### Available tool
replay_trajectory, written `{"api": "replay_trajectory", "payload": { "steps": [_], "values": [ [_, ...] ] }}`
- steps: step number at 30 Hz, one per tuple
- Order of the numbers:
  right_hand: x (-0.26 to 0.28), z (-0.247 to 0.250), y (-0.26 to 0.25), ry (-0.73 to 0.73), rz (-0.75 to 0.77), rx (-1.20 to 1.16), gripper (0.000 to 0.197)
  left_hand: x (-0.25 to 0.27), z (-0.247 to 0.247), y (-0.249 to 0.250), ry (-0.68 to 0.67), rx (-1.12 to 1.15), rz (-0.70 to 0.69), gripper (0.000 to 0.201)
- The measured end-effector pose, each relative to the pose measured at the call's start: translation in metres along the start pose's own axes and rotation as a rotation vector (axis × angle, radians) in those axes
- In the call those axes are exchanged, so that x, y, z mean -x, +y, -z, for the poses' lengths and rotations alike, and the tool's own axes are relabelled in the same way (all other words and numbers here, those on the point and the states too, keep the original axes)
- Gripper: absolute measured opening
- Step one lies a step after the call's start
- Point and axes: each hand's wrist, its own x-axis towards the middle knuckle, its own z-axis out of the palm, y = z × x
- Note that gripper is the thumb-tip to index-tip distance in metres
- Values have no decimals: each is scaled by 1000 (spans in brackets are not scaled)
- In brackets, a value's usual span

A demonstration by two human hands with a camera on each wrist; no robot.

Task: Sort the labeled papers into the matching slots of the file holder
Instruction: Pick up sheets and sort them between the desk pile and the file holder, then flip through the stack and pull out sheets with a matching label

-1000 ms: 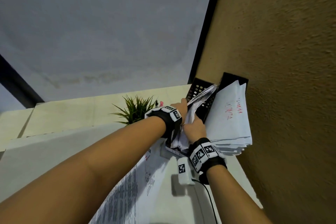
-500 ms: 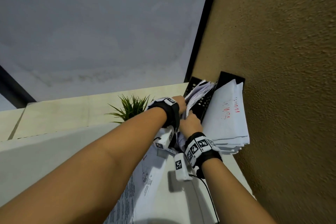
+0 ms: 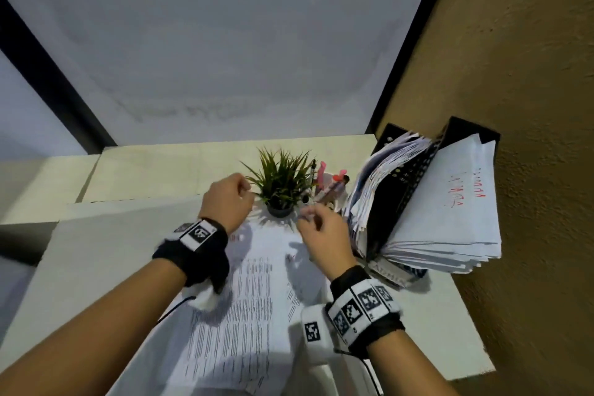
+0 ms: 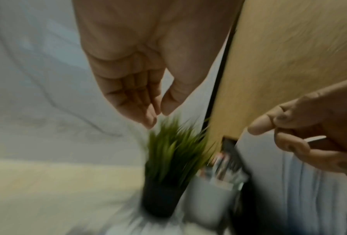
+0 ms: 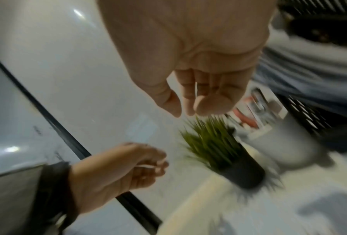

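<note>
The black mesh file holder (image 3: 401, 190) stands against the brown wall at the right of the white table (image 3: 450, 331). Its left slot is stuffed with ruffled papers (image 3: 379, 177). Its right slot holds a white stack with red writing (image 3: 459, 202). Printed sheets (image 3: 244, 299) lie flat on the table under my forearms. My left hand (image 3: 244, 186) hovers left of the plant, fingers loosely curled and holding nothing (image 4: 158, 116). My right hand (image 3: 305, 219) hovers just left of the holder, relaxed and holding nothing (image 5: 186, 111). Both wrist views are blurred.
A small green plant in a black pot (image 3: 279, 177) stands between my hands at the back. A white cup of pens (image 3: 331, 190) sits beside it, close to the holder. The brown wall (image 3: 530, 138) borders the table on the right.
Both hands have let go of the papers in the left slot and pulled back to the left, away from the holder. The head view has shifted, so the plant and pen cup now show.
</note>
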Motion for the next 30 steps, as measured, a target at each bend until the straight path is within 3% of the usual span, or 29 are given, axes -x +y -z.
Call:
{"api": "replay_trajectory", "payload": {
  "steps": [4,8,11,13,16,20,22,25,27,30],
  "values": [
    [1,-49,57,-210,-423,25,40,33,-23,-99,-263,-240,388,33],
    [15,-69,84,-158,-567,6,53,69,-47,-150,-242,-93,613,56],
    [25,-81,87,-111,-564,-42,58,84,-60,-158,-153,99,656,61],
    [28,-87,85,-93,-579,-101,60,89,-63,-158,-118,181,686,44],
    [29,-92,80,-94,-609,-179,64,95,-63,-157,-91,150,625,15],
    [21,-99,88,-91,-641,-262,67,102,-60,-164,-54,53,531,26],
    [17,-101,92,-110,-640,-276,61,106,-56,-165,-10,124,510,27],
    [13,-103,93,-131,-618,-254,25,111,-48,-163,58,324,511,16],
    [7,-107,98,-123,-594,-228,51,111,-45,-165,86,389,520,12],
    [5,-111,98,-129,-586,-159,57,109,-43,-167,102,432,533,8]
  ]
}}
